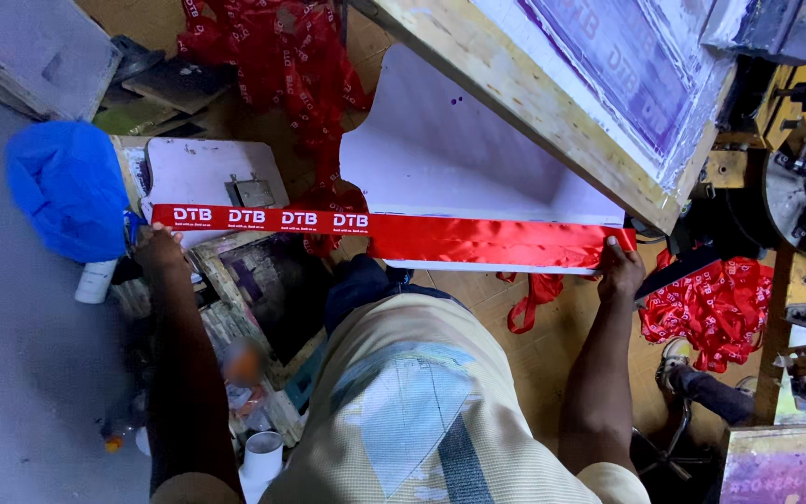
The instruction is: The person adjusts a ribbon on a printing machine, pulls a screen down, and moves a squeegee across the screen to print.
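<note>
A long red ribbon [440, 233] with white printed marks on its left part is stretched flat across the front edge of a white printing board [440, 149]. My left hand [156, 247] pinches the ribbon's left end, out past the board. My right hand [619, 266] holds the right end down at the board's front right corner. A wooden-framed printing screen [552, 84] is tilted up above the board, its purple mesh facing down.
A pile of printed red ribbons [272, 56] lies beyond the board, another heap [715, 313] on the floor at right. A blue plastic bag [67, 187] sits at left. Metal press parts [799, 187] stand at right. Another person's foot [678, 359] is nearby.
</note>
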